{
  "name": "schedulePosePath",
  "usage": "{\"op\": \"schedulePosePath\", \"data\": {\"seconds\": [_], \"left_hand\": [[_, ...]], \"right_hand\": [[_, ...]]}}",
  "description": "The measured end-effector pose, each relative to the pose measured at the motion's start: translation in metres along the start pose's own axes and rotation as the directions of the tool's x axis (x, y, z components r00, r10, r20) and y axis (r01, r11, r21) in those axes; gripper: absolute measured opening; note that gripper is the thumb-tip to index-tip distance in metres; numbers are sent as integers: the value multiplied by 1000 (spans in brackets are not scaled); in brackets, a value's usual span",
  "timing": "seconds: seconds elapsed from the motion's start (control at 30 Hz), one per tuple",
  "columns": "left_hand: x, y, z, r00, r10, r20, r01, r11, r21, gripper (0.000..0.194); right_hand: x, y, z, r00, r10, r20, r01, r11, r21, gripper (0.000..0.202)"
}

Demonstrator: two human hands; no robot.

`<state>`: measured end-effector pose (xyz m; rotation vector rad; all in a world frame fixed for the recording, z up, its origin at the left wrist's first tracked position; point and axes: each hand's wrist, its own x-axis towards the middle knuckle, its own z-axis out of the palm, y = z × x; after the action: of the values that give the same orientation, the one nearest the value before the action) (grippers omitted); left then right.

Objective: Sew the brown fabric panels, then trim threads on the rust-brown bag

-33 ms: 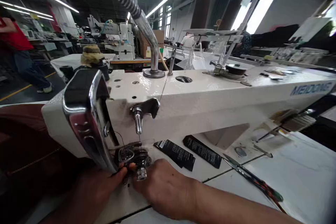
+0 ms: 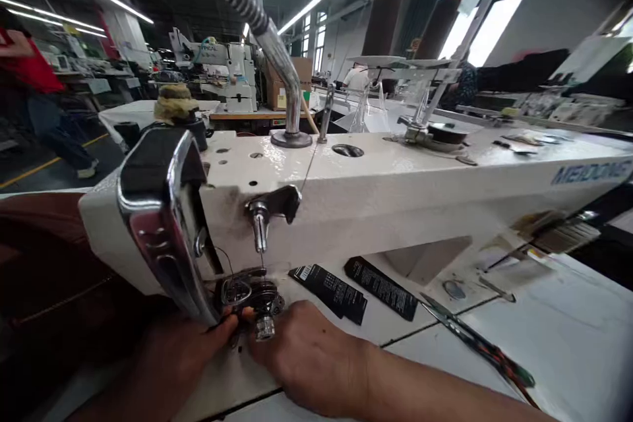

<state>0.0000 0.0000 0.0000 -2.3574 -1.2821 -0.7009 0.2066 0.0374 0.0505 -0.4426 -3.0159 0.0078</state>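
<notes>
Both my hands are low at the needle end of a white sewing machine [image 2: 390,194]. My left hand [image 2: 185,353] is dark and blurred, its fingertips pinched together by the presser foot area; what they grip is hidden. My right hand [image 2: 311,356] is curled beside the knurled tension knob [image 2: 266,328], its fingertips out of sight behind the metal parts. Brown fabric [image 2: 44,231] hangs at the left of the machine head. Thread runs down through the black thread guide [image 2: 271,204]. A shiny take-up cover [image 2: 158,231] stands above my left hand.
Black printed labels [image 2: 329,290] and another label [image 2: 380,287] lie on the bed beyond my right hand. Scissors [image 2: 477,343] rest to the right. Thread cones [image 2: 383,20] stand behind the arm. A person in red [image 2: 34,66] is far left.
The view has shifted very slightly. My hands keep the same place and grip at the machine.
</notes>
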Motion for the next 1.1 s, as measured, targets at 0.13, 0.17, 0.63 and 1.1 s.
{"op": "schedulePosePath", "data": {"seconds": [0.13, 0.17, 0.63, 1.1], "left_hand": [[9, 5, -6, 997, -12, -76, 10, 999, -30, 36], [12, 6, -9, 998, -10, -57, 7, 999, -47, 37], [14, 6, -13, 999, 2, -34, -3, 1000, -29, 36], [11, 23, -13, 986, -94, 138, 71, 984, 163, 27]], "right_hand": [[0, -1, 1, 1000, -7, -13, 7, 1000, 4, 19], [0, -1, 1, 1000, -3, -20, 3, 1000, 0, 19], [5, 2, -4, 1000, 7, -27, -6, 1000, 27, 17], [4, 6, 20, 969, 201, -146, -166, 961, 219, 28]]}}
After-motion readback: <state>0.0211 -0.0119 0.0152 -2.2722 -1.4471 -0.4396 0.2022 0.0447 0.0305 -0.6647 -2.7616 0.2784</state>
